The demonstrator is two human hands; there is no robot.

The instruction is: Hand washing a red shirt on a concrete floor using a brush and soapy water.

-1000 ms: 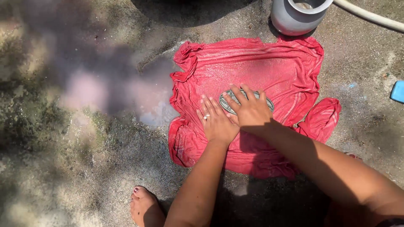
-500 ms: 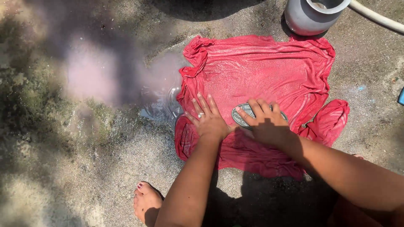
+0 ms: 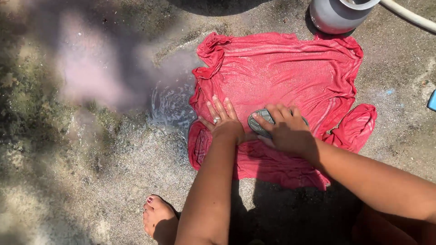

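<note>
Red, soaked cloth [image 3: 281, 72] lies spread flat on the wet concrete ground [image 3: 91, 172], and everything else is best placed from it. On its near half the right hand [image 3: 286, 129] is curled over a grey oval scrubbing brush [image 3: 260, 122], fingers wrapped across the brush's back and pressing it down onto the fabric. Just beside the brush, toward the cloth's left edge, the left hand [image 3: 223, 120] lies flat with its fingers spread, palm down, pinning the fabric. To scrub well here, I judge the flat hand should keep the weave taut close to the brush so the cloth does not bunch, while the brush moves in short, firm strokes away from that pinning hand, working one patch at a time; the rumpled hems at the cloth's left and right sides would need smoothing out before the brush goes over them. A pool of soapy water [image 3: 170, 106] touches the cloth's left edge. At the cloth's far right corner stands a grey round pot [image 3: 334, 16], its mouth cut off by the frame, so what is in it cannot be told. A pale hose [image 3: 408, 16] runs past the pot, and a bare foot [image 3: 156, 218] stands on the ground near the cloth's near left corner.
</note>
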